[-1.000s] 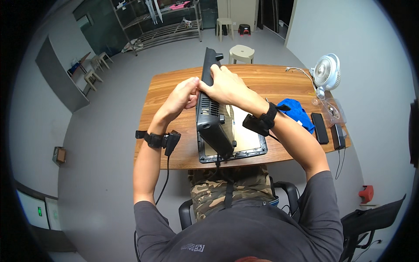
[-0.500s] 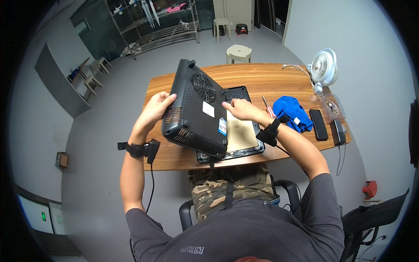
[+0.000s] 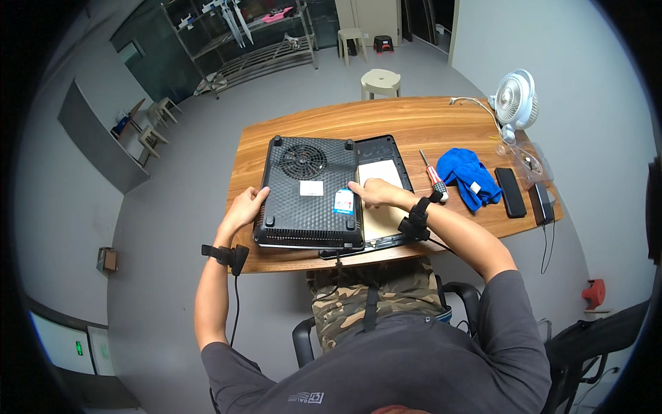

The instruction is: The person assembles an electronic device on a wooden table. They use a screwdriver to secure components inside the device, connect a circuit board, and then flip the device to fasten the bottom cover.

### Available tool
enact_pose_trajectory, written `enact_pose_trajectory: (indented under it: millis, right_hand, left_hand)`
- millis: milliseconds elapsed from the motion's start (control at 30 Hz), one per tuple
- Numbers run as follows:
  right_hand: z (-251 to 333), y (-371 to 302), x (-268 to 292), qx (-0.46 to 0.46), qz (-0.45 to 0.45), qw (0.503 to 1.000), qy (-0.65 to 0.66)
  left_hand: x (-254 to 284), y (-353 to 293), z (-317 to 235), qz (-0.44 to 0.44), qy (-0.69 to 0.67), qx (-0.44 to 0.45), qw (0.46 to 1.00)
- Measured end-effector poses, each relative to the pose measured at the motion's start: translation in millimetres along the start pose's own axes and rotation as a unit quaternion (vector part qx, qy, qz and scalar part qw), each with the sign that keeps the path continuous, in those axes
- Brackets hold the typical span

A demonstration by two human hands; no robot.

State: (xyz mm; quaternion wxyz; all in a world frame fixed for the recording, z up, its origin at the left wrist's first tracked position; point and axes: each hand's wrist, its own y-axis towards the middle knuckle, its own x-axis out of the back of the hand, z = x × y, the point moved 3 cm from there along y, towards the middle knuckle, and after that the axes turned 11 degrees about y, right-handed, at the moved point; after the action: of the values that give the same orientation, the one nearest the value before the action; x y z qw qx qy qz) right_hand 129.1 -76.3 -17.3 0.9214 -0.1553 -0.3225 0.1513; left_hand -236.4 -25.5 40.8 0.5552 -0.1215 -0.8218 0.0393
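The black base of an induction cooker (image 3: 286, 207) lies almost level with its underside up, showing a round fan grille, rubber feet and two labels. My left hand (image 3: 244, 208) grips its left edge, thumb on top. At the right edge my right hand (image 3: 374, 192) holds on, thumb on top and the other fingers curled beside it. Partly beneath the base, to its right, lies a black-framed panel (image 3: 378, 150) with a pale, cream-coloured sheet (image 3: 381, 222) on it. What the base rests on at its left is hidden.
On the table (image 3: 317, 117), a screwdriver (image 3: 435, 177) lies beside a blue cloth (image 3: 470, 178). Farther right are a black case (image 3: 510, 193), a dark box with a cable (image 3: 541, 203), a clear plastic container (image 3: 529, 161) and a white fan (image 3: 516, 103). A stool (image 3: 380, 83) stands beyond.
The base has come down from a steep tilt to almost flat, its left side lowered. My left hand has dropped with it, while my right hand has stayed at the right edge.
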Motion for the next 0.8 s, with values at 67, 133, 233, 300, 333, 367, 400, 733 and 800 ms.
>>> enact_pose_trajectory:
  millis: [67, 133, 233, 300, 333, 367, 400, 733, 800]
  right_hand:
    - [-3.7, 1.9, -0.9, 0.003, 0.002, 1.0, 0.002]
    - [-4.8, 1.9, -2.1, 0.002, 0.004, 1.0, 0.007]
    - [-3.7, 0.8, -3.4, -0.011, 0.014, 0.999, 0.032]
    - [-4.2, 1.5, -3.9, -0.027, 0.033, 0.997, 0.062]
    - [-5.6, 2.5, -3.7, -0.035, 0.033, 0.996, 0.076]
    - [-7.5, 3.1, -3.0, -0.044, 0.033, 0.994, 0.09]
    - [-9.6, 3.7, -2.2, -0.053, 0.034, 0.993, 0.104]
    - [-12.8, -4.8, 5.9, -0.054, 0.054, 0.976, 0.204]
    - [-12.2, -11.9, 14.9, -0.046, 0.061, 0.978, 0.195]
  left_hand:
    - [-8.8, 0.6, 3.9, 0.008, -0.007, 0.006, 1.0]
    - [-14.3, 0.2, 5.5, 0.002, -0.034, 0.011, 0.999]
    - [-15.9, -0.6, 7.2, 0.007, -0.061, 0.013, 0.998]
    - [-15.3, -1.3, 4.9, 0.048, -0.092, 0.019, 0.994]
    - [-13.6, -2.6, 2.7, 0.069, -0.106, 0.023, 0.992]
    - [-12.8, -3.4, 0.6, 0.083, -0.108, 0.021, 0.99]
    - [-12.5, -4.0, -1.6, 0.097, -0.111, 0.019, 0.989]
    - [-29.1, -3.9, 4.3, 0.096, -0.166, -0.003, 0.982]
    - [-30.4, -6.6, 3.5, 0.11, -0.185, -0.002, 0.976]
